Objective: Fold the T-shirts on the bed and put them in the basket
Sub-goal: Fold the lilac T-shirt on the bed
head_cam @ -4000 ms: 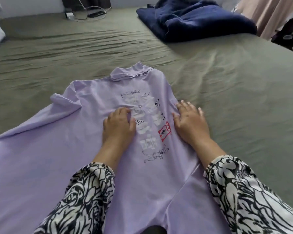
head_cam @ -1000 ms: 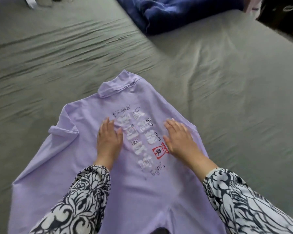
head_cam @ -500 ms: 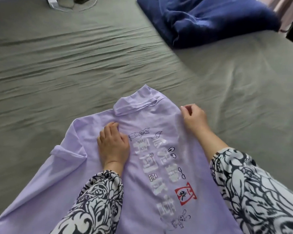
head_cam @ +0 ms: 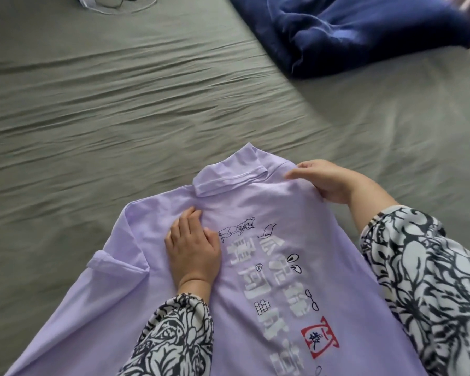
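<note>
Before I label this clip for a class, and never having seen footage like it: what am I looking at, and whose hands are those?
There is no machine. A person wears a camera on the head, looking down at their own hands. A lilac T-shirt lies printed side up on a bed with a grey-green sheet. The left hand lies flat on the cloth beside the print. The right hand holds the shirt's shoulder edge near the collar, its fingers curled over it. A dark blue bundle of cloth lies farther off. No basket shows.
</note>
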